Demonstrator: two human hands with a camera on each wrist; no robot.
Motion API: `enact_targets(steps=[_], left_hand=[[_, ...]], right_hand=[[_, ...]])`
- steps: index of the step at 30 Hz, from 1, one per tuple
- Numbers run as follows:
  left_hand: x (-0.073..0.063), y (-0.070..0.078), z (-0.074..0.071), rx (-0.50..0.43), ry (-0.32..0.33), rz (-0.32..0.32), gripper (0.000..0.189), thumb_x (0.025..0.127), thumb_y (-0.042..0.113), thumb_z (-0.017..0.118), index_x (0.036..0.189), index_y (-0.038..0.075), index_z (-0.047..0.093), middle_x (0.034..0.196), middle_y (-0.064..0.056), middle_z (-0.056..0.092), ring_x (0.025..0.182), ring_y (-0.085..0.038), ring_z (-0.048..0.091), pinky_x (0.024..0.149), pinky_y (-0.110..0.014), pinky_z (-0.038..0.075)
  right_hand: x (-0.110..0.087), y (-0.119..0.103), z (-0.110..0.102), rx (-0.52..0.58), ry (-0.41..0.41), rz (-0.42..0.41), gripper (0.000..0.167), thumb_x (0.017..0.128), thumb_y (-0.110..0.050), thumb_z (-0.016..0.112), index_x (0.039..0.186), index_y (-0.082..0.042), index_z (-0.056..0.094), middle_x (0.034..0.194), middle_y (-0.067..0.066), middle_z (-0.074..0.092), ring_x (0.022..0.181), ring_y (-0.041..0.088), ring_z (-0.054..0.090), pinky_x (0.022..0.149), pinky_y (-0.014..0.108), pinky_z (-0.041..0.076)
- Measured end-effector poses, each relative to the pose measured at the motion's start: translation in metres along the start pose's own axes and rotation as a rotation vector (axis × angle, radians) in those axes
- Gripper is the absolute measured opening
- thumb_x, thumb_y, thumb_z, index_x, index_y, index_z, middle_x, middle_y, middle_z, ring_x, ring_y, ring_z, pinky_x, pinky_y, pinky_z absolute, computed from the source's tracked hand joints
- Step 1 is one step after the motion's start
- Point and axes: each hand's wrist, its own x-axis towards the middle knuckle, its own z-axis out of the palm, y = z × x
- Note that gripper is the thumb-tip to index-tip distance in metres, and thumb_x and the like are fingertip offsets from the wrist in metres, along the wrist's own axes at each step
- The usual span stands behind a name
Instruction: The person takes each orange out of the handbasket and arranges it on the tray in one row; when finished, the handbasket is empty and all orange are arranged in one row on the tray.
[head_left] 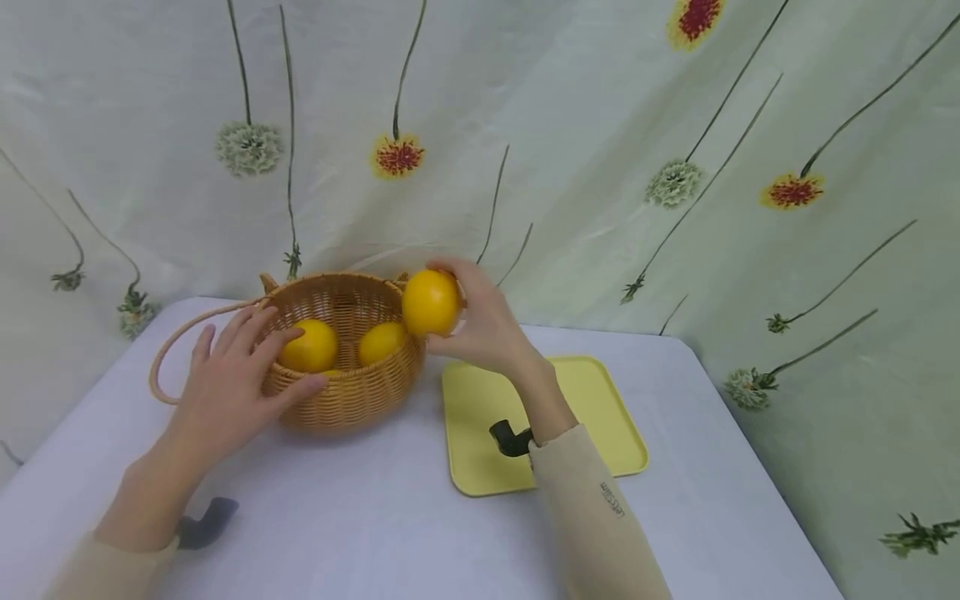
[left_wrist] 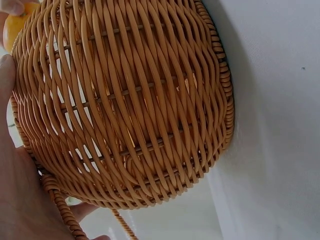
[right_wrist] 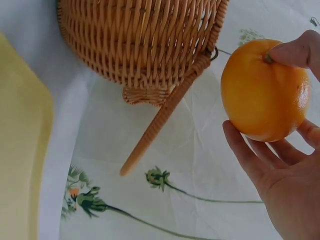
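My right hand holds an orange between thumb and fingers, at the right rim of a wicker basket. In the right wrist view the orange shows its green stem spot beside the thumb, with the fingers under it. My left hand rests spread at the basket's left rim, thumb along the near side. Its palm lies by the handle in the left wrist view. Inside the basket lie an orange near my left fingers and another yellow-orange fruit; a third shows only a sliver behind the front rim.
A yellow tray lies right of the basket on the white-covered table, partly hidden under my right forearm. The basket's handle hangs out to the left. A flower-printed curtain stands behind and beside the table.
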Motion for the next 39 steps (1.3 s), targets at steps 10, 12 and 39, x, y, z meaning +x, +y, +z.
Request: enact_targets(steps=[10,12,39], left_hand=[[0.003,0.004,0.0,-0.011,0.002,0.019,0.082,0.091,0.067,0.069,0.146,0.007,0.057,0.164,-0.028,0.037,0.157,-0.051,0.021,0.122,-0.079,0.003],[0.004,0.005,-0.001,-0.012,-0.004,0.021,0.082,0.091,0.066,0.069,0.147,0.007,0.057,0.164,-0.028,0.037,0.157,-0.051,0.021,0.122,-0.079,0.004],[-0.004,0.002,-0.003,-0.018,-0.011,-0.01,0.08,0.09,0.065,0.071,0.145,0.008,0.057,0.165,-0.027,0.036,0.158,-0.049,0.02,0.125,-0.075,0.0]], right_hand=[[-0.037,0.027,-0.012,0.02,0.031,0.088,0.085,0.075,-0.009,0.088,0.15,-0.016,0.05,0.149,-0.001,0.055,0.13,0.016,0.056,0.1,0.041,0.059],[-0.045,0.034,-0.014,0.005,0.037,0.112,0.084,0.074,-0.01,0.088,0.149,-0.016,0.05,0.148,-0.001,0.056,0.129,0.017,0.056,0.099,0.042,0.059],[-0.07,0.076,0.001,0.026,-0.218,0.292,0.073,0.074,-0.011,0.088,0.139,-0.007,0.054,0.137,0.007,0.063,0.123,0.025,0.058,0.111,0.049,0.05]])
